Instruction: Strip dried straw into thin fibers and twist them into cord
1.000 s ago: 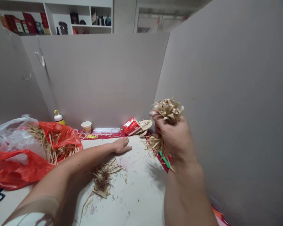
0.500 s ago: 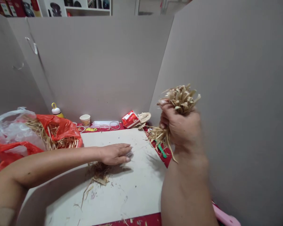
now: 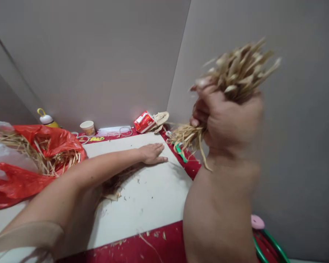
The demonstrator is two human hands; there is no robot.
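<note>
My right hand (image 3: 227, 117) is raised at the right, wrapped round a bundle of dried straw (image 3: 241, 69). The thick cut ends fan out above the fist, and thin loose strands dangle below it. Palm down, my left hand (image 3: 152, 154) lies stretched out near the far right part of the white board (image 3: 142, 204), its fingers flat and nothing in them. Partly behind the left forearm is a small heap of straw scraps (image 3: 112, 191) on the board.
At the left, a red plastic bag (image 3: 63, 142) holds more straw. A paper cup (image 3: 87, 128), a yellow-and-white bottle (image 3: 46, 118), a red packet (image 3: 144, 122) and a green-handled tool (image 3: 181, 153) lie round the board on red cloth (image 3: 142, 248). Grey partitions (image 3: 98, 62) rise behind.
My right hand has lifted higher and to the right with the straw bundle. My left hand has slid forward and right across the board. The view has tipped downward.
</note>
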